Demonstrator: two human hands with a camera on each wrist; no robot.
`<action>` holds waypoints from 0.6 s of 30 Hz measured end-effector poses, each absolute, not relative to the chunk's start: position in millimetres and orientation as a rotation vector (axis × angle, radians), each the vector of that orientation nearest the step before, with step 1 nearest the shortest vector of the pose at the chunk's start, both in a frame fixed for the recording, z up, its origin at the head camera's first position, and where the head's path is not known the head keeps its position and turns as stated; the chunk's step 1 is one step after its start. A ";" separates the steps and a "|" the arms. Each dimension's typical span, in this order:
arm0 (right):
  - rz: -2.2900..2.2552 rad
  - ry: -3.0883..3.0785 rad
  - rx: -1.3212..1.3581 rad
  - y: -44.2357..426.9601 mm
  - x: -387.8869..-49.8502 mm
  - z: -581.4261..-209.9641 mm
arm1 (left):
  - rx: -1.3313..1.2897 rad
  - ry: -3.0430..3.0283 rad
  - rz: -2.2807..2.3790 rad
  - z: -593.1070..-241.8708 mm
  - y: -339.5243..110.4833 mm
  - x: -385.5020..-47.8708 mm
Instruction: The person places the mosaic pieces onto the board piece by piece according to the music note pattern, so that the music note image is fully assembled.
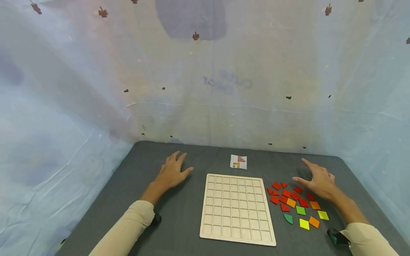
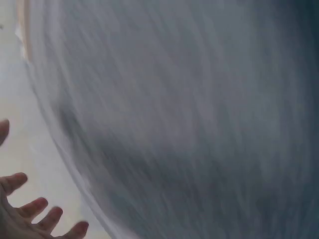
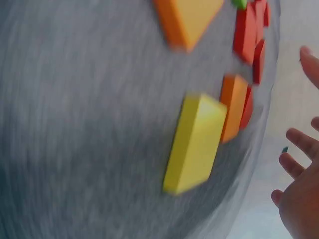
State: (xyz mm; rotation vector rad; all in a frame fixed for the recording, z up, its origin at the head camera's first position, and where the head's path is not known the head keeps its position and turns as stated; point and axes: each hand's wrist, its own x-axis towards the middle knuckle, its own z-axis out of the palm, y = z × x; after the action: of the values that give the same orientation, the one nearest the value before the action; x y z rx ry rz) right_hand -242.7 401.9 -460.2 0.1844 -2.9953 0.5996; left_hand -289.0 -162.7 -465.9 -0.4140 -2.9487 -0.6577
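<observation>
In the head view, the left hand [image 1: 172,173] is over the grey table, left of a wooden grid board [image 1: 235,209], fingers spread and holding nothing. The right hand [image 1: 321,182] hovers by the upper right of the loose flat pieces, thumb and fingers apart, holding nothing. Those pieces include red [image 1: 286,193], orange [image 1: 314,222], yellow [image 1: 304,224] and green ones [image 1: 288,218]. Spread fingertips of the left hand [image 2: 30,214] show in the left wrist view. The right wrist view has the right hand [image 3: 304,184] beyond a yellow piece [image 3: 196,144].
A small printed card [image 1: 238,161] with a coloured grid picture lies behind the board. The grey table [image 1: 179,227] ends at a pale hanging sheet [image 1: 205,117] that surrounds its back and sides.
</observation>
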 end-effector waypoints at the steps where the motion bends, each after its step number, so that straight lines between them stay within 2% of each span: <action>1: 0.616 -2.994 0.199 398.8 -242.7 -459.7 | -0.423 -2.937 -0.704 -464.5 -159.1 -286.0; 10: 0.799 -2.961 0.425 375.1 -240.0 -458.9 | -0.438 -2.858 -1.176 -453.9 -126.0 -252.7; 18: 0.829 -2.967 0.514 356.5 -236.6 -462.9 | -0.476 -2.832 -1.406 -464.2 -108.7 -223.0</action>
State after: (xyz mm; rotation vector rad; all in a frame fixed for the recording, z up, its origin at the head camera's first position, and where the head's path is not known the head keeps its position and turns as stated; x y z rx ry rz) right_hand -236.6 356.5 -462.9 0.5136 -2.9667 0.8292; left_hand -223.0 -108.7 -464.2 -0.4759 -2.8317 -1.4059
